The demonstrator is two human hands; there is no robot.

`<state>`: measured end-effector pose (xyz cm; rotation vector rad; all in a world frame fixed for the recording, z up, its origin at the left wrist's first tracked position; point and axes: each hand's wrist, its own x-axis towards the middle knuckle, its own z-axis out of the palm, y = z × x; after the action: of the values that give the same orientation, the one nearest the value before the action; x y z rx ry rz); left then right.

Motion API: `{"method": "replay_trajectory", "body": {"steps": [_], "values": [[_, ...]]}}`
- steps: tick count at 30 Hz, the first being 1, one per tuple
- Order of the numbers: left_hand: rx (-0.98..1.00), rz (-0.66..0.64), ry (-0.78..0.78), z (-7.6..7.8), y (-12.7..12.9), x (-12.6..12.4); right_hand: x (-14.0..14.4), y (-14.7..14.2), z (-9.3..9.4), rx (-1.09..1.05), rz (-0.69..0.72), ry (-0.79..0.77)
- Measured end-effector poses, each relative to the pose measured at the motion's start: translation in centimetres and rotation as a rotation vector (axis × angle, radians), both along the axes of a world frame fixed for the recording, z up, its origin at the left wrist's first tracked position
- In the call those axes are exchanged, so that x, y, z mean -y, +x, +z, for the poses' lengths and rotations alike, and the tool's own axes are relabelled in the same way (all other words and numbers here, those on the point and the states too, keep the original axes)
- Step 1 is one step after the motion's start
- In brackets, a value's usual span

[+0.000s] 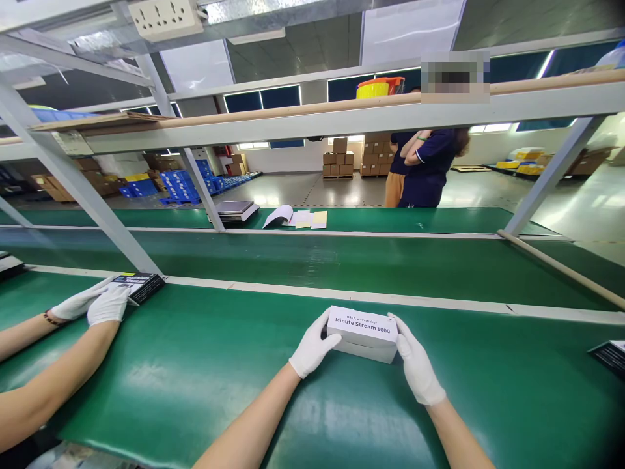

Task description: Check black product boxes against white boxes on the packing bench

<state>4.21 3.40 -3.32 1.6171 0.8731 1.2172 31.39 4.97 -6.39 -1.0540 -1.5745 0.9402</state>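
Observation:
A small white box (364, 332) printed "Minute Stream 1000" rests on the green table surface (195, 378) in front of me. My left hand (312, 348), in a white glove, grips its left end. On the box's right end sits my right hand (417, 365), also gloved. Both hands hold the box just short of the pale strip that borders the green conveyor belt (342, 260).
At the left a co-worker's gloved hands (95, 301) rest on a black box (141, 285). Another dark box (610, 355) lies at the right edge. A scale (234, 210) and papers (295, 218) sit on the far table. A person (424, 166) stands beyond. Slanted frame posts (73, 185) rise at left.

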Motion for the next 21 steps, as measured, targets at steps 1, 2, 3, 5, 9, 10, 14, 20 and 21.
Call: {"method": "replay_trajectory", "body": {"steps": [1,2,3,5,9,10,14,20,21], "values": [[-0.001,0.002,-0.001,-0.02,0.0,-0.01,-0.03,0.02,-0.04,-0.001,0.001,-0.001],[-0.002,0.004,-0.004,-0.07,-0.01,-0.02,-0.07,0.03,-0.07,-0.002,0.001,-0.001],[-0.003,0.006,-0.006,-0.15,-0.03,-0.04,-0.1,0.04,-0.08,-0.001,-0.001,-0.002],[-0.003,0.012,-0.009,-0.31,-0.08,-0.08,-0.15,0.01,-0.05,0.003,-0.004,-0.004],[-0.015,0.021,-0.012,-0.54,-0.2,-0.12,-0.17,-0.08,0.15,0.006,-0.006,-0.011],[-0.02,0.024,-0.014,-0.57,-0.23,-0.12,-0.16,-0.09,0.19,0.007,-0.007,-0.01],[-0.027,0.03,-0.018,-0.67,-0.27,-0.12,-0.11,-0.03,0.2,0.013,-0.014,-0.012],[-0.014,0.019,-0.01,-0.62,-0.21,-0.14,-0.09,-0.08,0.11,0.006,-0.007,-0.017],[-0.009,0.017,-0.008,-0.62,-0.2,-0.15,-0.1,-0.11,0.13,0.002,-0.004,-0.019]]}}
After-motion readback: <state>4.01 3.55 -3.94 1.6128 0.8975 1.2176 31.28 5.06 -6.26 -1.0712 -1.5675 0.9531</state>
